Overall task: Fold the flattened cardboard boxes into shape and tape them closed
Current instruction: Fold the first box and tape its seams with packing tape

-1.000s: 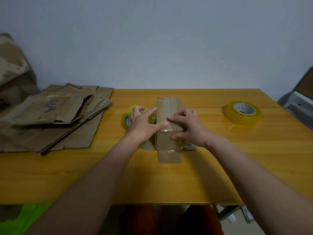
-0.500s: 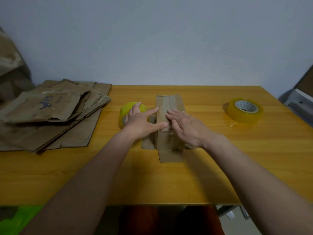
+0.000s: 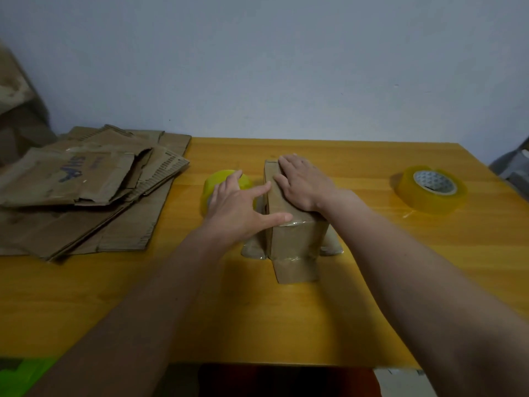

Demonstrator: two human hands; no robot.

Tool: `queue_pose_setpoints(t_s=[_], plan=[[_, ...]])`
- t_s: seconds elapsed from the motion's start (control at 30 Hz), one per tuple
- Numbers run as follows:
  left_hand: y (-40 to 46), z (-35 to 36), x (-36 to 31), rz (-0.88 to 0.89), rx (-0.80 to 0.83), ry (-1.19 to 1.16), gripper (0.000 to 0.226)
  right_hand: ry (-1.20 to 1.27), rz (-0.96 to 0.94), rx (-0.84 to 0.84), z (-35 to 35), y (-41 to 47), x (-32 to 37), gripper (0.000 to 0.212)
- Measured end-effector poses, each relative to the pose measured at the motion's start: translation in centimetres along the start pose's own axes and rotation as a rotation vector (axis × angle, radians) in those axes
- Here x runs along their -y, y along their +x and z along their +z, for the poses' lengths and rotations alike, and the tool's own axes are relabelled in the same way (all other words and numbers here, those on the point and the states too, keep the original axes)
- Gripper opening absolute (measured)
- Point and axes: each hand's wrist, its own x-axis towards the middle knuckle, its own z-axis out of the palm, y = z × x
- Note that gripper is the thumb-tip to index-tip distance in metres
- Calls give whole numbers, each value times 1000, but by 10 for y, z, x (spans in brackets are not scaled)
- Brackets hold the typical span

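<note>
Box: I see one small cardboard box (image 3: 289, 239) folded into shape on the yellow surface (image 3: 286, 325), directly under both hands; its top is closed, so I cannot tell what, if anything, is inside.
Flaps: the near end flap (image 3: 294, 272) lies open, flat on the surface toward me, and two small side flaps stick out below my wrists.
Tape on box: a clear strip crosses the near top edge, under the left thumb.
Left hand (image 3: 237, 210): fingers straight and spread, thumb and forefinger pressing the box's top left edge.
Right hand (image 3: 303, 184): flat, palm down, fingers together, pressing the top of the box.
Tape roll behind the left hand (image 3: 220, 179): yellow, partly hidden by its fingers.
Second tape roll (image 3: 430, 193): well out beyond the right hand, lying flat.
Flattened boxes (image 3: 86, 181): stacked well to the left of the left hand.
</note>
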Motion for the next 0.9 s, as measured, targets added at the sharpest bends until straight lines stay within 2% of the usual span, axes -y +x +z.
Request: queue_pose_setpoints(t_s=[0.13,0.33,0.43,0.5,0.63,0.73,0.83,0.9], plan=[[-2,-2,0,-15,27,-12,96,63,-38,-148,0,14,-9,44],[-2,-4,-1,-29,40,-17,104,100,56,-77,0,33,-8,35],[-1,-5,-3,-39,42,6,102,52,102,35,-2,39,-7,46],[-2,-6,-4,-46,37,20,98,43,76,50,-3,29,-5,54],[-6,-7,-6,-49,23,34,102,293,-61,-24,0,-37,-13,57],[-7,-6,-7,-50,10,46,92,360,-149,-3,9,-91,-15,74],[-10,-5,-10,-81,-20,47,100,311,-195,-95,15,-101,-15,61],[-16,-3,-11,-74,-126,-32,107,327,-168,-94,14,-98,-12,62]])
